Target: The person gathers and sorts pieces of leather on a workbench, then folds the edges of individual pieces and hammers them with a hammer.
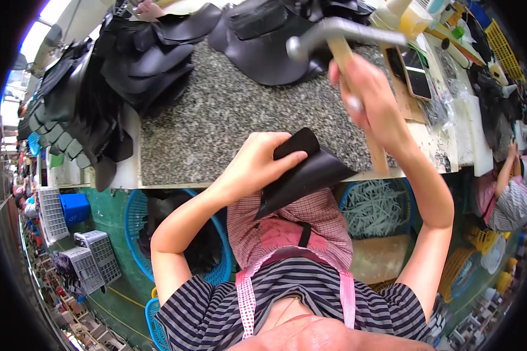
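My left hand [255, 161] grips a folded black leather-like piece [319, 172] at the near edge of a speckled stone slab [234, 108]. The thumb lies over the fold, and the fingers are partly hidden behind it. Part of the piece hangs past the slab's edge over my lap. Above the slab, to the right, my right hand [372, 99] is closed round the wooden handle of a hammer [357, 30]. Its metal head is raised, apart from the piece. The handle's lower end shows below my wrist.
Stacked black pieces [143, 64] cover the left side, and more black pieces [269, 44] lie at the back. A phone [417, 81] rests at right. Below the bench stand a blue basket [136, 228] and a basket of pale strips [373, 207]. Another person [509, 202] is at far right.
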The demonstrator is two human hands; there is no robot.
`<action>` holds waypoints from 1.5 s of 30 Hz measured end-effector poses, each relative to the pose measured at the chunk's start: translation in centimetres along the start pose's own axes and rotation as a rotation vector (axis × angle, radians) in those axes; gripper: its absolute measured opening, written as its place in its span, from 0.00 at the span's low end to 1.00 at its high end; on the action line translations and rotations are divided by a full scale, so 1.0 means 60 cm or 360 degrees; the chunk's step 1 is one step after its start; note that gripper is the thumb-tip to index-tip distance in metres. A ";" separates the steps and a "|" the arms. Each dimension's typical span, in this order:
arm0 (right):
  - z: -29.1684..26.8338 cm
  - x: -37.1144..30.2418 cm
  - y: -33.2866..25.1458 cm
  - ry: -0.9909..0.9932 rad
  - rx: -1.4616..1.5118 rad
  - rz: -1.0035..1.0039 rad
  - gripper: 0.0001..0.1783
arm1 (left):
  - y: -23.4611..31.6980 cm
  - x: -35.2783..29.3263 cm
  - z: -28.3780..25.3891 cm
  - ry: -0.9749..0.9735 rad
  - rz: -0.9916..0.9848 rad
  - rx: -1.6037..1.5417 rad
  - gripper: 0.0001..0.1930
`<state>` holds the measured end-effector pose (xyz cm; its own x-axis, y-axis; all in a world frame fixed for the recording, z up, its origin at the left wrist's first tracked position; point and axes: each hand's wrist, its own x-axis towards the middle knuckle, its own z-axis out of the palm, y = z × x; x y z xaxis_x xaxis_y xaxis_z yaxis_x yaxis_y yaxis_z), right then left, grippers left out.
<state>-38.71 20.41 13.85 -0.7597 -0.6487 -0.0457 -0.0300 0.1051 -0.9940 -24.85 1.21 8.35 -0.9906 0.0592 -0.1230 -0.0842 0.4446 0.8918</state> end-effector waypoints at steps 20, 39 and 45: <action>-0.044 -0.200 0.050 -0.0183 -0.0671 0.0145 0.13 | -0.016 0.023 0.042 0.0254 0.0327 0.0461 0.10; -0.022 -0.191 0.076 -0.0236 -0.0818 0.0264 0.07 | -0.014 0.049 0.037 0.0246 0.0158 0.0363 0.10; -0.033 -0.179 0.075 -0.0300 -0.0842 0.0126 0.09 | -0.018 0.046 0.040 0.0257 0.0141 0.0371 0.10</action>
<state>-31.96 29.34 10.03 -0.6451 -0.7418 -0.1831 -0.3359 0.4906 -0.8040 -27.26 3.04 5.99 -0.9989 -0.0275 0.0385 0.0121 0.6387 0.7694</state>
